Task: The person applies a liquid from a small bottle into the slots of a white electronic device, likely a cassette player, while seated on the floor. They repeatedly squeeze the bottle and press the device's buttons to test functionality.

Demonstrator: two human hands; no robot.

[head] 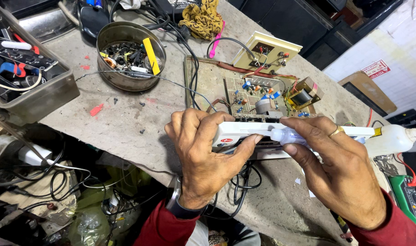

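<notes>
The left hand (203,157) is closed around a white casing (244,132), thumb under the near edge and fingers curled over the far edge; the casing is held just above the near lip of the bench (139,114), level and lengthwise left to right. The right hand (340,173) is pinched on a small clear tube (285,135), thumb below and forefinger above, with the tube's left end laid against the casing's near face. Whether anything is leaving the tube cannot be told. Risk 1: too firm a squeeze, judged likely with a pinch this tight, would flood the seam, and the excess could run onto the left thumb directly beneath. Risk 2: the casing is carried by one hand only; a slip would drop it onto the cables (237,191) hanging below the bench edge. Risk 3: the open circuit board (253,93) with its transformer (302,94) lies just far of the casing, so a stray drip or a nudge from the knuckles could foul bare parts. A white bottle (392,139) lies on its side just right of the right hand and could be knocked by the wrist. A green meter (410,198) sits near right. Further left, a round tin (130,54) of small parts and a tray (30,68) of tools are set well apart from the hands.
</notes>
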